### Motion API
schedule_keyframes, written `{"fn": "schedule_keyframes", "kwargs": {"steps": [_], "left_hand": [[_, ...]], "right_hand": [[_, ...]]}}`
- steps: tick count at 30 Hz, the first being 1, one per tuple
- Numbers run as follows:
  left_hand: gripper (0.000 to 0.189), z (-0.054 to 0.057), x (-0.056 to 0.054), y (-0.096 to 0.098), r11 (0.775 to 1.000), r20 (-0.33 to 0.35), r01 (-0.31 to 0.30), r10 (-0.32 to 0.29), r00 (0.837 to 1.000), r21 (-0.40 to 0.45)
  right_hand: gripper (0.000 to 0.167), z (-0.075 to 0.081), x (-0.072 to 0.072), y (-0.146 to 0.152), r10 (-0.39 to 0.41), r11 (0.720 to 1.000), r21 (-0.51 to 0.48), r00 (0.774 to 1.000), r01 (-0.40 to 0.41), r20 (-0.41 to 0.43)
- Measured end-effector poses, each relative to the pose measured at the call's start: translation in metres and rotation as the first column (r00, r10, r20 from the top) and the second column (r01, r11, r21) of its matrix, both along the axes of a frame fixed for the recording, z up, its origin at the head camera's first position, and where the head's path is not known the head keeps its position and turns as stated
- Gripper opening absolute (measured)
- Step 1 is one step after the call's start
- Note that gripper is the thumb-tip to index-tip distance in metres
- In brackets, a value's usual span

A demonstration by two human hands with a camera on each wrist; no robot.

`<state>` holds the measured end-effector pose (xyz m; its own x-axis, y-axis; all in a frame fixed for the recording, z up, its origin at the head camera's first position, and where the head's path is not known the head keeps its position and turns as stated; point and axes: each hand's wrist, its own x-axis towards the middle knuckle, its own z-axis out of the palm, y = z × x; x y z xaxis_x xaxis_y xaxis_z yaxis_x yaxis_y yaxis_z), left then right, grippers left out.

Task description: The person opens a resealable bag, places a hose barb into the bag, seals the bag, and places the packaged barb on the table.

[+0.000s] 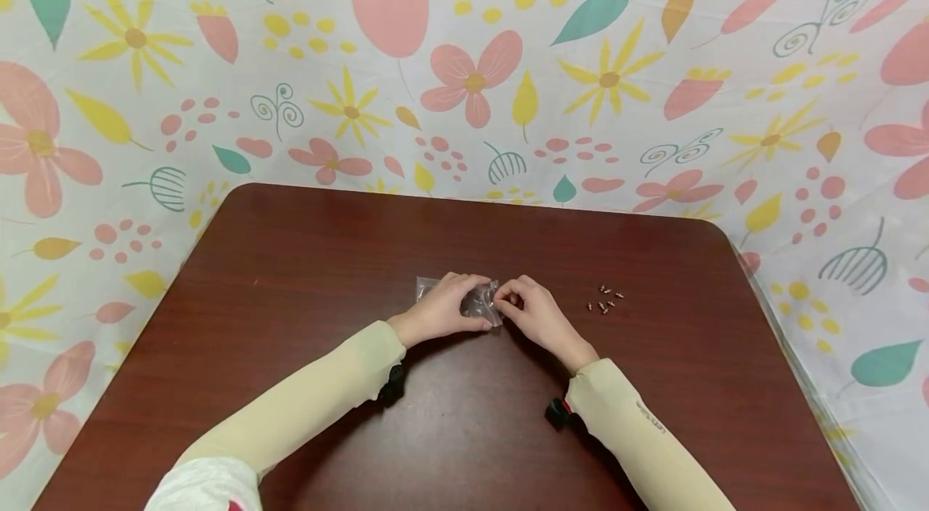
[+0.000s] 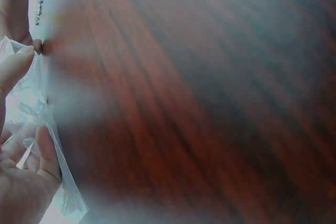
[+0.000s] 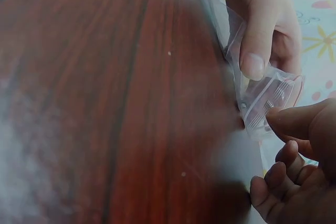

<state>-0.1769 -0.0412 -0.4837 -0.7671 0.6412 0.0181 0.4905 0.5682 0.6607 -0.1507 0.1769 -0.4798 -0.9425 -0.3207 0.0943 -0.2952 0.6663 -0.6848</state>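
In the head view a small clear zip bag [image 1: 479,303] lies near the middle of the table, with a few small dark bits showing inside. My left hand [image 1: 441,308] grips it between thumb and fingers. At the bag's ribbed mouth [image 3: 270,102], the thumb and forefinger of my right hand [image 1: 535,313] come together on the edge. Whether they also hold a small part is hidden. To the right of that hand lie several small metal screws [image 1: 605,301], apart from the bag.
The dark red-brown wooden table [image 1: 348,245] has rounded far corners. A flower-patterned cloth [image 1: 472,51] hangs behind it and at both sides. Dark wrist-camera mounts [image 1: 557,413] sit under the forearms.
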Motion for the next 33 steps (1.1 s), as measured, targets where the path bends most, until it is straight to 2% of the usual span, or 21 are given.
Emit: {"fn": "schedule_keyframes", "kwargs": {"steps": [8, 24, 33], "left_hand": [[0.070, -0.0014, 0.0013, 0.0003, 1.000, 0.011, -0.004, 0.004, 1.000, -0.003], [0.071, -0.0001, 0.0009, 0.0014, 1.000, -0.015, 0.000, 0.000, 1.000, -0.004], [0.070, 0.0002, 0.0001, 0.0005, 1.000, 0.000, 0.000, 0.000, 1.000, -0.015]], "right_hand": [[0.004, -0.0016, -0.0017, -0.0006, 0.005, 1.000, 0.013, 0.999, -0.005, 0.036], [0.003, -0.0027, -0.0046, -0.0019, 0.032, 1.000, 0.000, 0.999, -0.031, -0.003], [0.004, -0.0025, -0.0028, 0.0033, 0.035, 0.999, -0.008, 0.999, -0.035, 0.001]]}}
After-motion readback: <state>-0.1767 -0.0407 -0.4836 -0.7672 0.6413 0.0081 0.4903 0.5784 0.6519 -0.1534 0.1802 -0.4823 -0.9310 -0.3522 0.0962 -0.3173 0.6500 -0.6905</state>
